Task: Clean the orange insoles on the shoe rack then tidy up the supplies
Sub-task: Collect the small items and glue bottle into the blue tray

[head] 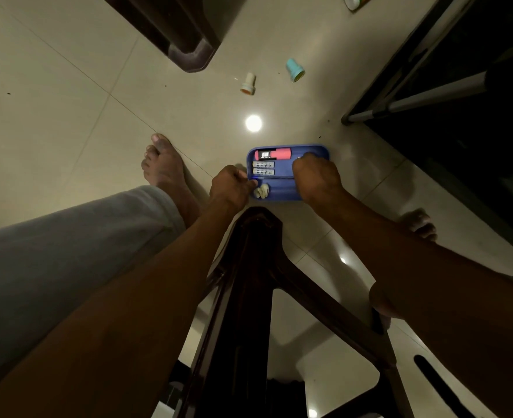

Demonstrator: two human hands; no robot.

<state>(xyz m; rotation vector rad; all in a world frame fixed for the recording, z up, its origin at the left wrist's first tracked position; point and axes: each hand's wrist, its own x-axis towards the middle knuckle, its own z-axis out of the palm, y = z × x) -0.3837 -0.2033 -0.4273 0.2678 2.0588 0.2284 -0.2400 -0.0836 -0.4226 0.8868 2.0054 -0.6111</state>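
Fingers [237, 174] of left hand [229, 188] curled tight over near-left rim of blue tray [282, 191], thumb pressed at the corner, firm grip on the rim. Fingers [303, 164] of right hand [317, 179] bent down into right half of tray, knuckles up. Small pale glint at the knuckles, too small to name. Cannot tell whether anything held there; palm side hidden.

Tray flat on tiled floor [68, 86], just ahead of dark brown plastic stool [258, 267], between two bare feet. Right part of tray covered by the hand.

- Far compartment: pink tube [279, 153] with black label, lying on its side, print unreadable.
- Just nearer: two small white tubes [263, 165] side by side, markings too fine to read.
- Near-left corner: crumpled white wad [261, 192], just beside left thumb, material unclear.

Well apart on floor beyond tray: white cap with orange rim [248, 84] and teal cap [295, 70], both lying loose. Container [353, 1] at top edge, cut off by frame, only white end and an orange-green strip showing.

Dark rack with metal rails [424, 98] at right, interior too dark to make out. Dark furniture corner [189, 46] at top, mostly out of frame. Left foot [164, 167] in full view below grey trouser leg [68, 251]. Right foot [419, 224] largely hidden behind right forearm, toes only.
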